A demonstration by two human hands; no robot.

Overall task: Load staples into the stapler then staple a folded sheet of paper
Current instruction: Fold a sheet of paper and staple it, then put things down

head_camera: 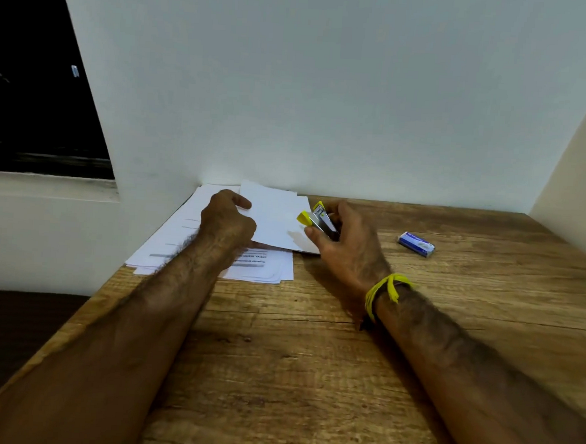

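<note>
The right hand (343,245) grips the stapler (321,220) at the folded sheet (276,220), which the left hand (228,218) pinches over the worktop (310,360); loading seems done, stapling apparently remains

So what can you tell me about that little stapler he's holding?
The stapler is small, with a yellow plastic top and a shiny metal body. The right hand grips it, fingers curled round its rear, tilted with its yellow nose at the right edge of the folded sheet. It is lifted off the wooden table.
</note>
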